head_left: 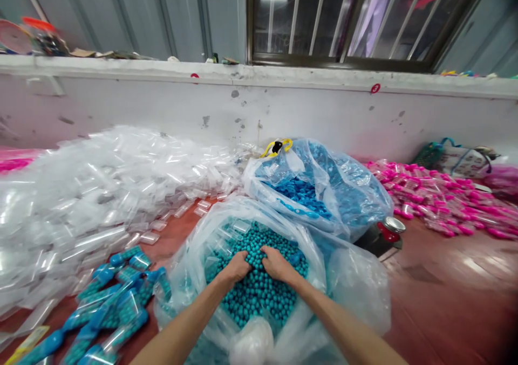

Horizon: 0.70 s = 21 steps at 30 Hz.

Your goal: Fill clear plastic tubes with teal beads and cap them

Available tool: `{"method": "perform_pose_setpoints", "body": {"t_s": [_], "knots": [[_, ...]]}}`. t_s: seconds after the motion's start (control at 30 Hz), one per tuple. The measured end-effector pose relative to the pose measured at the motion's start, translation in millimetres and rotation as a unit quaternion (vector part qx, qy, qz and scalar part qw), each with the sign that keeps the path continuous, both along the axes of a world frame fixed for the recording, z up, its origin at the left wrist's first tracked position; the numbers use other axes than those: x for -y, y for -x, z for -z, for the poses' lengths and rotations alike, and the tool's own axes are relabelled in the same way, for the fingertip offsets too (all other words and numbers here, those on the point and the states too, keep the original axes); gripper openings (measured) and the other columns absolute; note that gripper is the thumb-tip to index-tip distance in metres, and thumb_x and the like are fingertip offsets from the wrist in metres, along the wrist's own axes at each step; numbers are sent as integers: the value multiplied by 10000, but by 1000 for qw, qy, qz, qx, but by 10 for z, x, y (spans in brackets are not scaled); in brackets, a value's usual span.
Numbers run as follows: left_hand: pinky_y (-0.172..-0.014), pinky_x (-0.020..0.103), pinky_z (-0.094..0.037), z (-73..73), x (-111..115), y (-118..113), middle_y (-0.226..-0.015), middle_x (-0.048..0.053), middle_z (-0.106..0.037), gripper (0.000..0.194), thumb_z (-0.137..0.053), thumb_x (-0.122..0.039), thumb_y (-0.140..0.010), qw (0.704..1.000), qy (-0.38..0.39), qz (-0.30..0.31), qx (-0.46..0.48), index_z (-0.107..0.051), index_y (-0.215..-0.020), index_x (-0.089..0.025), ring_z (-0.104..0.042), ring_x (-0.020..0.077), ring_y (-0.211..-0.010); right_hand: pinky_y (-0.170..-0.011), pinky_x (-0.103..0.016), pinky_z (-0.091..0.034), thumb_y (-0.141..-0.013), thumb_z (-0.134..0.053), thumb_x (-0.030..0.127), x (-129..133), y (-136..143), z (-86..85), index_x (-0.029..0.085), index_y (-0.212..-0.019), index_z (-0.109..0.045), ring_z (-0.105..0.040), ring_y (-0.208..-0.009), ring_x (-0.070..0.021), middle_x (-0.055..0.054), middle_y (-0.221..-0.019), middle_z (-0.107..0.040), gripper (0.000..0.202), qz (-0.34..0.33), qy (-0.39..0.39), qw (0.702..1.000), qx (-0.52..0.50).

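Note:
A clear plastic bag [315,241] stands wide at the mouth, filled with small round teal beads [259,300]. Both of my hands reach into it and meet the top of the beads a short gap apart. My left hand [238,267] has curled fingers, their tips hidden among the beads. My right hand [275,263] is curled in the same way, facing the left. What lies inside either hand, if anything, is hidden. Several clear tubes [243,226] rest on the beads at the bag's back left side.
Left lie a large heap of clear tubes [121,176] and several bead-filled tubes with blue caps [117,295]. Behind is a bag of blue caps [301,195]. A pink-capped pile [445,198] and a dark object with a metal disc [393,225] are at right.

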<state>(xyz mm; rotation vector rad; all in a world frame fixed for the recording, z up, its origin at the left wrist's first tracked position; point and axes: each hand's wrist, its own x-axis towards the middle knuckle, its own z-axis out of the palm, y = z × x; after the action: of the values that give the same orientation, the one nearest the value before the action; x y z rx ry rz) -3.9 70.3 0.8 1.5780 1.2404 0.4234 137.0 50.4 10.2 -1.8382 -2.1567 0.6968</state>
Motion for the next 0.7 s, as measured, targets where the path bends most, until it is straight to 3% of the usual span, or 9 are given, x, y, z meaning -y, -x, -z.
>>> {"method": "perform_pose_setpoints", "body": {"t_s": [0.1, 0.17, 0.27, 0.33, 0.4, 0.47, 0.6, 0.7], "knots": [[-608, 245, -421, -32, 81, 80, -718, 8, -604, 312, -563, -380, -670, 993, 46, -19, 111, -530, -887, -158, -561, 137, -665, -564, -242, -474, -806, -335, 142, -9, -131, -40, 163, -1012, -545, -601, -617, -135, -22, -763, -635, 295, 14, 5, 998, -54], [-535, 220, -388, -57, 132, 114, -686, -9, -578, 395, -603, -418, -631, 981, 81, -32, 174, -505, -920, -167, -530, 109, -584, -615, -258, -481, -807, -351, 175, 14, -220, -89, 173, -986, -560, -603, -678, -142, -31, -824, -631, 275, 18, -13, 997, -74], [-498, 207, -341, -88, 192, 124, -655, -22, -559, 433, -686, -392, -563, 939, 156, -60, 301, -494, -885, -174, -511, 99, -562, -677, -255, -471, -809, -368, 206, 76, -291, -161, 182, -1077, -524, -588, -733, -141, -31, -830, -617, 311, 30, -27, 988, -149], [-512, 209, -331, -99, 221, 109, -648, -24, -559, 417, -715, -352, -544, 912, 186, -82, 357, -498, -849, -170, -510, 100, -578, -531, -228, -464, -827, -330, 237, 119, -279, -185, 187, -1170, -439, -552, -563, -116, -4, -743, -589, 364, 56, 28, 970, -236], [-532, 212, -329, -100, 243, 86, -634, -34, -551, 386, -715, -324, -548, 908, 180, -100, 364, -508, -832, -163, -492, 90, -572, -393, -196, -407, -831, -310, 264, 154, -232, -186, 196, -1167, -414, -496, -458, -97, 15, -718, -558, 358, 74, 95, 945, -304], [-562, 212, -333, -95, 254, 63, -618, -48, -536, 372, -715, -303, -539, 915, 155, -115, 355, -521, -820, -158, -470, 79, -564, -366, -189, -392, -818, -342, 283, 184, -179, -172, 197, -1073, -476, -504, -485, -102, 11, -735, -549, 301, 67, 104, 939, -321], [-550, 203, -326, -92, 262, 26, -572, -73, -486, 297, -676, -280, -542, 949, 57, -124, 285, -537, -775, -160, -429, 69, -536, -636, -263, -476, -814, -396, 273, 218, -137, -133, 192, -929, -582, -556, -762, -156, -33, -834, -579, 234, 26, -52, 965, -257], [-447, 196, -296, -103, 287, -1, -524, -90, -433, 254, -590, -308, -609, 971, 30, -130, 200, -514, -810, -172, -421, 69, -449, -671, -277, -462, -860, -319, 278, 228, -138, -128, 191, -1085, -542, -561, -707, -154, -23, -759, -593, 329, 48, -68, 965, -250]]}}
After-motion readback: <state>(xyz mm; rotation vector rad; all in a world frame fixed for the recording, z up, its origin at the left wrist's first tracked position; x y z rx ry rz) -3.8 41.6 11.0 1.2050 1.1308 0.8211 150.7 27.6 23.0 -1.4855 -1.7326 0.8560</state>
